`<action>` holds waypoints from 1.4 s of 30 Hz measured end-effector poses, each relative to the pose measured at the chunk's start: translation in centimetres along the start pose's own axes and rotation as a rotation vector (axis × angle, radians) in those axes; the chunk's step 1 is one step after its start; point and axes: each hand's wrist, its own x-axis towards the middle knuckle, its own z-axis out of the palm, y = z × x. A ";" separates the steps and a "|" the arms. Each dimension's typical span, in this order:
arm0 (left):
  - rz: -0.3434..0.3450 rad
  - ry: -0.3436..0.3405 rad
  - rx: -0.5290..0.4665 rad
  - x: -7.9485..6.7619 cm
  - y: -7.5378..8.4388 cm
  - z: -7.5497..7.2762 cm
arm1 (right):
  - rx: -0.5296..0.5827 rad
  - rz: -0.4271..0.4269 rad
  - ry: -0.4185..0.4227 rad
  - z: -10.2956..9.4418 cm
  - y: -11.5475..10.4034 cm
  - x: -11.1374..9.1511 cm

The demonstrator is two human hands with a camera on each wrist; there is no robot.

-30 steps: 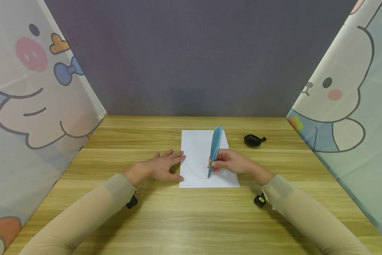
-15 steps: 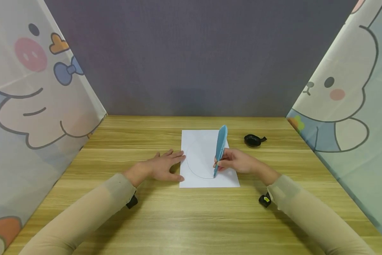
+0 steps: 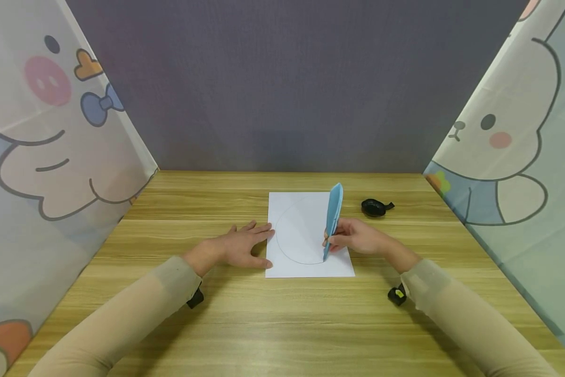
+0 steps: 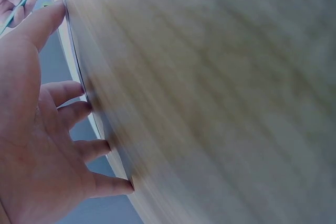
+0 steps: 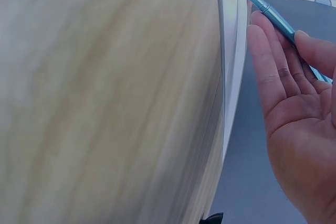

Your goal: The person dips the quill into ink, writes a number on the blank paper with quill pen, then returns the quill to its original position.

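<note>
A white sheet of paper point(image 3: 301, 230) lies on the wooden table, with a thin curved line drawn round its left side and bottom. My right hand point(image 3: 357, 238) pinches a blue pen point(image 3: 335, 207) whose top is broad and feather-shaped. The pen stands nearly upright, its tip at the right end of the line. Seen from the right wrist, thumb and fingers hold the pen's slim barrel point(image 5: 281, 22) near the tip. My left hand point(image 3: 242, 247) lies with spread, straight fingers, its thumb and fingertips on the sheet's left edge.
A small black oval object with a short tab point(image 3: 374, 207) sits on the table point(image 3: 282, 324) right of the paper. A dark grey panel point(image 3: 282, 94) closes off the back. Cartoon-printed cloths point(image 3: 75, 157) hang along both sides.
My right hand has slid the pen to the right and slightly away from me along the bottom curve, and the drawn line has lengthened behind the tip. The left hand stays in place.
</note>
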 end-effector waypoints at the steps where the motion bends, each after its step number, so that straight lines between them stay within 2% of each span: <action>1: -0.001 0.000 0.001 0.0 0.0 0.0 | 0.002 0.000 0.001 -0.1 0.0 -0.1; 8: -0.003 -0.005 -0.005 0.0 0.0 0.0 | 0.027 0.021 0.010 -0.9 0.3 -0.3; 19: -0.004 -0.004 -0.002 0.0 0.1 0.0 | 0.052 0.003 0.028 -1.9 1.0 -0.4; 24: 0.000 0.001 0.001 0.1 0.0 0.1 | 0.032 0.029 0.049 -2.3 0.9 -0.5; 42: 0.003 0.003 0.005 0.0 0.2 0.1 | -0.012 0.037 0.113 -3.7 1.3 -0.2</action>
